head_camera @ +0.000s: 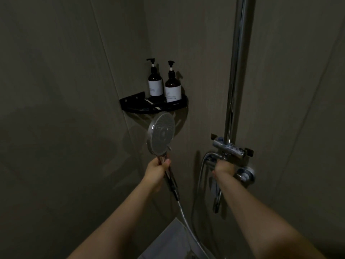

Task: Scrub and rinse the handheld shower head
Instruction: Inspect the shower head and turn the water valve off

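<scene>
The handheld shower head point(161, 133) is a round grey disc with a chrome rim, held upright with its nozzle face turned toward me. My left hand point(156, 172) grips its chrome handle just below the disc. A silver hose point(188, 227) runs down from the handle. My right hand point(223, 168) reaches to the chrome mixer valve point(229, 149) on the right wall and grips a control under it; its fingers are hidden behind the hand. No water is seen coming out.
A black corner shelf point(179, 105) above the shower head carries two dark pump bottles point(155, 85) with white labels. A tall chrome riser pipe point(237, 68) stands above the valve. Grey walls close in on both sides; a pale floor patch point(168, 243) shows below.
</scene>
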`<act>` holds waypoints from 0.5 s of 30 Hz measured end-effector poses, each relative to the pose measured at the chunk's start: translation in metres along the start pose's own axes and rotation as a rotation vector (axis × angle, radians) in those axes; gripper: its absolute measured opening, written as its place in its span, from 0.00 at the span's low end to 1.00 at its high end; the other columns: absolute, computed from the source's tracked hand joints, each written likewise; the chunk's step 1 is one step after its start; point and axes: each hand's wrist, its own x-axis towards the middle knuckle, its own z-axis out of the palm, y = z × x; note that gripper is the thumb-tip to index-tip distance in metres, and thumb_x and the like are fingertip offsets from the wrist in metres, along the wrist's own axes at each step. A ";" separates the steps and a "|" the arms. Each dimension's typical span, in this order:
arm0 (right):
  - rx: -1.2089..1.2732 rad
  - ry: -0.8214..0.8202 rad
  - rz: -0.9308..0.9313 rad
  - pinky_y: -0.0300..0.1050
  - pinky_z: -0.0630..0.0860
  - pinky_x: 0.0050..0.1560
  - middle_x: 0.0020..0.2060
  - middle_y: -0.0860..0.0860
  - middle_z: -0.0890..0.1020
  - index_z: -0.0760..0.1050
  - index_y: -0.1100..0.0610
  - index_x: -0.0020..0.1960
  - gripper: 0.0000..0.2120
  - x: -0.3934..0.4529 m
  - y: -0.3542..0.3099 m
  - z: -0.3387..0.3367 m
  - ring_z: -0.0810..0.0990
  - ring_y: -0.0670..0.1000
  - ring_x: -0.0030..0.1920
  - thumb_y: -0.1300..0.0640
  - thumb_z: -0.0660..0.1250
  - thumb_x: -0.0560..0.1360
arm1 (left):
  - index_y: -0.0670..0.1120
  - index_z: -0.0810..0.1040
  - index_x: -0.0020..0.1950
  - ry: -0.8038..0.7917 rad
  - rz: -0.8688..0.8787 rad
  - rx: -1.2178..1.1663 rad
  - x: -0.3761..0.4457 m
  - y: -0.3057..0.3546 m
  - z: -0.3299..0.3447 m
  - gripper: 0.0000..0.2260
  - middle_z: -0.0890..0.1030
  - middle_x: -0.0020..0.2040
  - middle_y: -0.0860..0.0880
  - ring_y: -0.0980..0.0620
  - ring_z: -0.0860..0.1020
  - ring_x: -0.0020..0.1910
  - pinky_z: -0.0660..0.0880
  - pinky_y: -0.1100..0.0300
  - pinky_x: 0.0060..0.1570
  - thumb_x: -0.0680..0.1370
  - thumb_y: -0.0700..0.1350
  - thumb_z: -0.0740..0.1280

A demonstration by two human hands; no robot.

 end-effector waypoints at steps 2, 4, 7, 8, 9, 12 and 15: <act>0.038 0.062 0.045 0.57 0.76 0.58 0.55 0.64 0.79 0.74 0.67 0.59 0.17 -0.001 0.002 0.004 0.78 0.64 0.55 0.55 0.59 0.78 | 0.44 0.74 0.40 0.004 0.008 -0.018 0.001 0.001 0.000 0.10 0.75 0.37 0.47 0.52 0.73 0.38 0.69 0.56 0.51 0.78 0.33 0.60; 0.090 0.074 0.052 0.53 0.76 0.56 0.54 0.63 0.79 0.74 0.66 0.59 0.17 -0.006 0.001 0.005 0.78 0.62 0.54 0.55 0.59 0.78 | 0.45 0.74 0.40 -0.001 0.010 -0.018 0.001 0.001 0.001 0.10 0.74 0.37 0.47 0.53 0.72 0.38 0.69 0.57 0.50 0.78 0.33 0.60; 0.168 -0.025 0.025 0.46 0.77 0.46 0.47 0.60 0.79 0.72 0.67 0.62 0.19 0.000 0.009 0.004 0.77 0.57 0.42 0.55 0.56 0.79 | 0.45 0.74 0.40 0.000 0.009 -0.018 0.001 0.000 0.002 0.10 0.74 0.36 0.48 0.53 0.72 0.38 0.69 0.57 0.50 0.78 0.33 0.60; 0.212 -0.071 0.019 0.43 0.75 0.39 0.40 0.56 0.76 0.72 0.66 0.60 0.17 0.002 0.011 0.003 0.74 0.53 0.36 0.55 0.54 0.80 | 0.45 0.74 0.40 0.000 0.010 -0.027 0.000 -0.001 0.002 0.11 0.74 0.36 0.48 0.54 0.72 0.38 0.70 0.59 0.47 0.78 0.33 0.60; 0.266 -0.101 0.030 0.40 0.73 0.32 0.35 0.53 0.71 0.73 0.65 0.52 0.15 0.001 0.012 0.002 0.70 0.50 0.32 0.55 0.53 0.80 | 0.45 0.74 0.40 0.000 0.011 -0.030 -0.001 -0.001 0.003 0.11 0.75 0.36 0.48 0.54 0.73 0.38 0.70 0.60 0.46 0.78 0.33 0.60; 0.364 -0.131 0.055 0.35 0.68 0.20 0.31 0.51 0.65 0.62 0.55 0.34 0.17 0.000 0.014 0.002 0.65 0.48 0.29 0.55 0.50 0.81 | 0.46 0.75 0.41 0.004 0.015 0.018 0.001 -0.004 0.002 0.10 0.76 0.38 0.48 0.51 0.74 0.42 0.71 0.58 0.48 0.78 0.33 0.60; 0.490 -0.171 0.077 0.32 0.64 0.15 0.30 0.51 0.64 0.60 0.54 0.33 0.18 -0.001 0.013 0.003 0.64 0.47 0.28 0.55 0.49 0.81 | 0.48 0.76 0.42 0.009 0.022 0.060 0.003 -0.008 0.001 0.11 0.77 0.41 0.49 0.48 0.74 0.49 0.70 0.55 0.55 0.77 0.33 0.62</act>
